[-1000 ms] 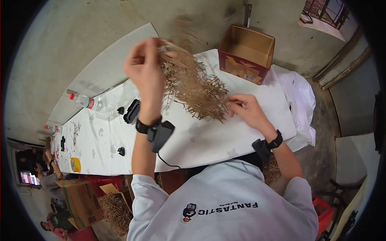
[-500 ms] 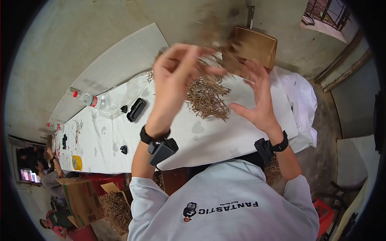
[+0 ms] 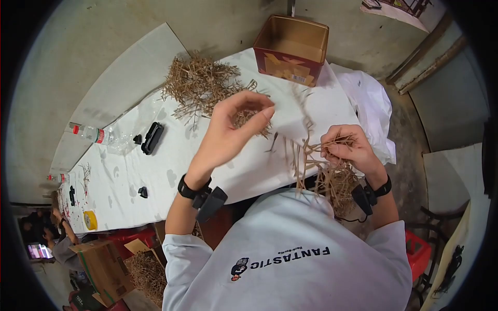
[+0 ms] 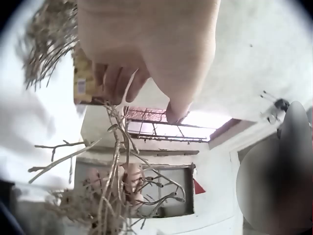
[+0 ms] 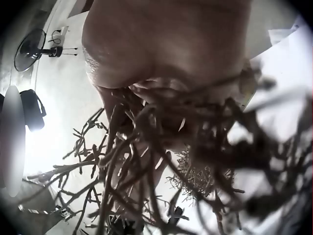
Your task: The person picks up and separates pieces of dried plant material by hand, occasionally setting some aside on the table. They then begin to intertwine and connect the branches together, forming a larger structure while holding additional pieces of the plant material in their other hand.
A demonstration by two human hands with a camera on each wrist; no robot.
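My right hand (image 3: 350, 147) grips a bunch of dry branching twigs (image 3: 301, 163), held over the table's front right edge. Stems stick out past its fingers in the right wrist view, where the twigs (image 5: 142, 166) fill the lower half. The left hand (image 3: 228, 132) hovers over the middle of the table, fingers and thumb loosely curved and apart. In the left wrist view a twig tip overlaps its fingers (image 4: 124, 83). Beyond that hand lies a large heap of twigs (image 3: 199, 83), with a smaller clump (image 3: 246, 120) partly hidden behind the hand.
An open tin box (image 3: 290, 65) stands at the back right, beside a white plastic bag (image 3: 368, 109). Leftward on the white-covered table (image 3: 166, 179) are a black case (image 3: 152, 138), a bottle (image 3: 93, 133) and yellow tape (image 3: 90, 220). Cardboard boxes (image 3: 101, 269) stand below, near another person.
The left hand, earlier holding blurred twigs, has come down and now holds none. My right hand has drawn back toward the body and now grips a bunch. The head view has shifted slightly.
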